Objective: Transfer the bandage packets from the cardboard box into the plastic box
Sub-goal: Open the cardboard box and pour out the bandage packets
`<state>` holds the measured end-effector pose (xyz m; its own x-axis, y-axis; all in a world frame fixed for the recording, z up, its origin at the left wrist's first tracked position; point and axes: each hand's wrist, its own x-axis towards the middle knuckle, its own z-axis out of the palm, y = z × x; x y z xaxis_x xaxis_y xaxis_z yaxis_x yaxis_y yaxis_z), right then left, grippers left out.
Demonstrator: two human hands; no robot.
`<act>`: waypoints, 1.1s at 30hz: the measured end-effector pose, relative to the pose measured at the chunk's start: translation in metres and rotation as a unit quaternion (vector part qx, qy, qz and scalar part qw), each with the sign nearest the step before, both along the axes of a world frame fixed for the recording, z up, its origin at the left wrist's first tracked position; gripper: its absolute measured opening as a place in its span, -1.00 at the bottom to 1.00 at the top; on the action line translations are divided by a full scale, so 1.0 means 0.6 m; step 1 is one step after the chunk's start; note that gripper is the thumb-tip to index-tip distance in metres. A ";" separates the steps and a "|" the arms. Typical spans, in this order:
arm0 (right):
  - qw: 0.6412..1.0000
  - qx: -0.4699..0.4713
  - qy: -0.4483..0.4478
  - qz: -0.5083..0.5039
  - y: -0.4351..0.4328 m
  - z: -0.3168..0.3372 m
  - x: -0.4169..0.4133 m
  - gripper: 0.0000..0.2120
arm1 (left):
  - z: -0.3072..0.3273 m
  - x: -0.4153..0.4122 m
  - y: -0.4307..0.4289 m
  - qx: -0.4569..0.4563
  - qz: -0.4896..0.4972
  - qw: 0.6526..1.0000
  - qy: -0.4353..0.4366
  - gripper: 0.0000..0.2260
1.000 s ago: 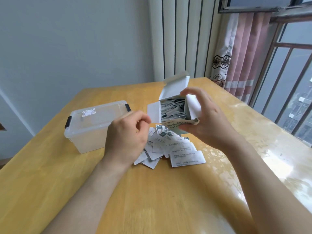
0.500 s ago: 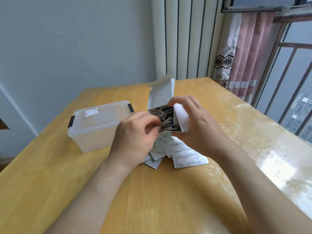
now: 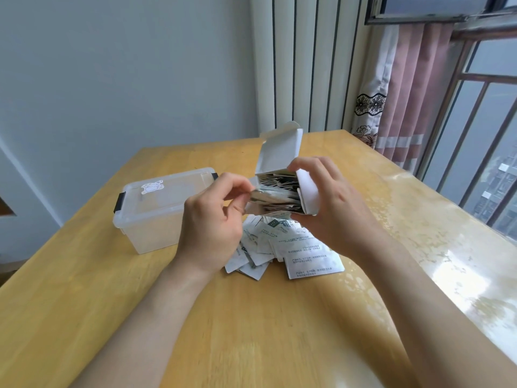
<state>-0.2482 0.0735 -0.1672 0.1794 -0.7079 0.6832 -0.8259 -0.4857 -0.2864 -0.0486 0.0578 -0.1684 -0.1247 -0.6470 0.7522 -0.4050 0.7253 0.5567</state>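
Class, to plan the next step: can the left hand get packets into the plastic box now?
Probably not yet: nothing lies between the left hand and the plastic box, but its lid is on, closing the inside.

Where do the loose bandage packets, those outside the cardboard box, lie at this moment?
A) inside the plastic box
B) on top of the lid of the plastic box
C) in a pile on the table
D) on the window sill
C: the loose packets lie in a pile directly on the table, to the right of the plastic box, whose lid is on.
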 end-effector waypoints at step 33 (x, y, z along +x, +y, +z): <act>0.967 0.089 -0.223 -0.083 -0.010 -0.002 -0.021 -0.51 | -0.031 -0.003 -0.001 0.146 -0.031 0.907 -0.394 -0.73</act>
<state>-0.2608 0.0678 -0.1683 -0.2316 -0.8146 0.5317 -0.6637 -0.2673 -0.6986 -0.0502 0.0569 -0.1872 -0.5919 -0.7777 0.2116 -0.7244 0.6284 0.2834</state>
